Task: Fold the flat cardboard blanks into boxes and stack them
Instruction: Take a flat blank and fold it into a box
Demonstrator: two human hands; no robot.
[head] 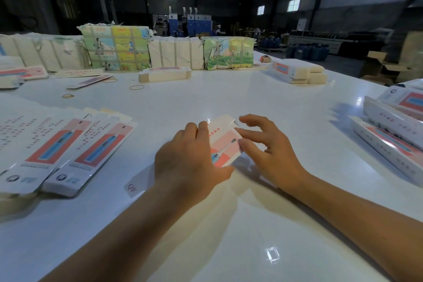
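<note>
The box [225, 142] sits on the white table [251, 224] right between both hands, far end tipped up a bit. Left hand [190, 162] wraps around its left side, palm down, thumb along the near edge. Right hand [270, 146] is spread and loosely curled, fingertips [242, 131] touching the box's right edge.

Only "QF" reads, on a white flap [134, 188] beside the left wrist; other print blurs.

loose rubber bands [136, 87] on the white table [263, 98], paper-wrapped bundles [115, 47] at the back, blue drums [307, 52] on the warehouse floor
</note>
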